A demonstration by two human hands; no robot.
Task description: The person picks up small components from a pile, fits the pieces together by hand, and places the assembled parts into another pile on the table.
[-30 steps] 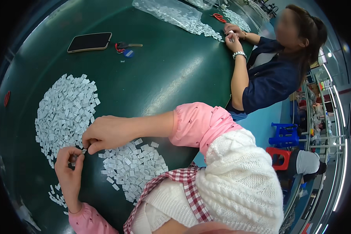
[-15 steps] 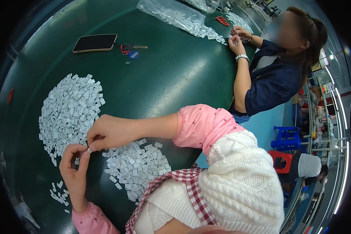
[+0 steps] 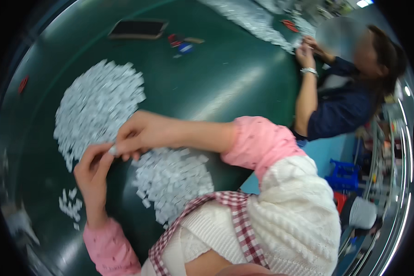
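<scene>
My left hand (image 3: 93, 171) and my right hand (image 3: 141, 132) meet fingertip to fingertip over the green table. Between their pinched thumbs and forefingers is a small white plastic piece (image 3: 112, 150), mostly covered by the fingers and blurred. Just beyond the hands spreads a large pile of small white rectangular pieces (image 3: 99, 96). A second heap of similar pieces (image 3: 177, 179) lies below my right wrist, close to my body. To the left of my left wrist, a few slimmer white bits (image 3: 70, 206) are scattered.
Farther back lie a phone (image 3: 139, 29) and keys with a blue tag (image 3: 185, 48). Red-handled snips (image 3: 23, 84) rest at the far left. At the right, a co-worker in dark blue (image 3: 338, 108) handles pieces beside a clear plastic bag (image 3: 244, 16). A blue stool (image 3: 342, 175) stands behind.
The whole view has shifted, so the table's things sit higher and farther right, and the picture is blurrier. Both hands keep their pinch on the small piece.
</scene>
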